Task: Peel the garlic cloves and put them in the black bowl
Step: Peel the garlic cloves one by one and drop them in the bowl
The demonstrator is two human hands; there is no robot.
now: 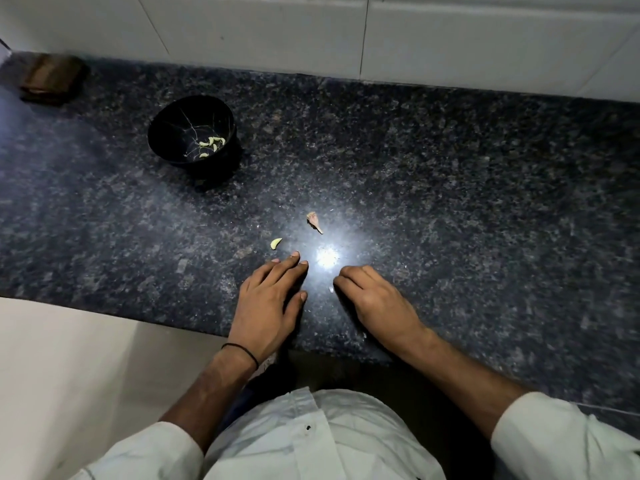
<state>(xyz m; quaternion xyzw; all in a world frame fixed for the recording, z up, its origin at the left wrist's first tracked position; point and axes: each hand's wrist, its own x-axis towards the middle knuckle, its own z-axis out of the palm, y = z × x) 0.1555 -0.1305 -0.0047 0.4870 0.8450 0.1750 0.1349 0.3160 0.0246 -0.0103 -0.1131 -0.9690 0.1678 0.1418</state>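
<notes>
Resting on the counter (450,168): left hand (268,299) flat, right hand (377,303) curled, grip unclear; brown block (52,77) far-left.

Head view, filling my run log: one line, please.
left hand flat on counter | right hand curled | peeled clove outside black bowl

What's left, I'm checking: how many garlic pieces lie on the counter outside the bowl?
2: a peeled clove just beyond the left hand, and a pinkish piece farther back. The curled right hand may hide more.
</notes>
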